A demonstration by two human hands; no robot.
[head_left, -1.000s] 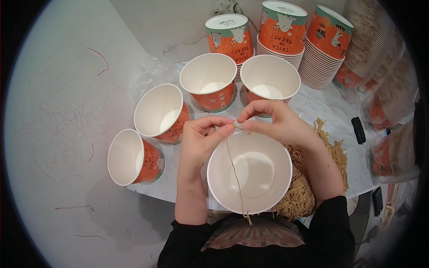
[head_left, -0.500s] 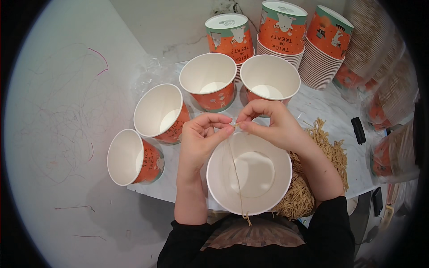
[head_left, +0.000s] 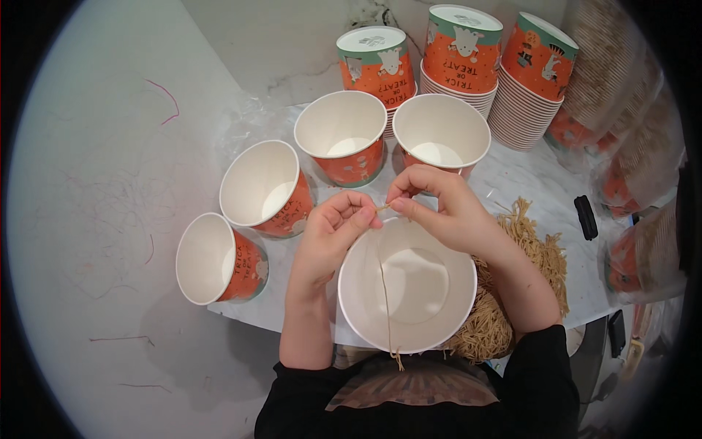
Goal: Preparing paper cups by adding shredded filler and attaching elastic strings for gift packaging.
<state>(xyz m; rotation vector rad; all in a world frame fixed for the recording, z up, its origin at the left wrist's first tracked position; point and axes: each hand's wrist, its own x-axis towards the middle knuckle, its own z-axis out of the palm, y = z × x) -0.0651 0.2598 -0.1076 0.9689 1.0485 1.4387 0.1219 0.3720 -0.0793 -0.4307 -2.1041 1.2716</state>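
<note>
So, both hands pinching one thin tan string (head_left: 382, 271) over a white paper cup (head_left: 406, 287).

Head view: left hand (head_left: 330, 238) and right hand (head_left: 439, 212) meet at the cup's far rim, fingertips closed on the string's top end, while the rest hangs down across the cup's open mouth to a knot at the near rim. Just right of the cup sits a pile of tan raffia (head_left: 512, 293) on the marble table (head_left: 512, 175). Four empty orange cups (head_left: 340, 135) arc behind the hands, upside-down stacks (head_left: 461, 51) further back.
</note>
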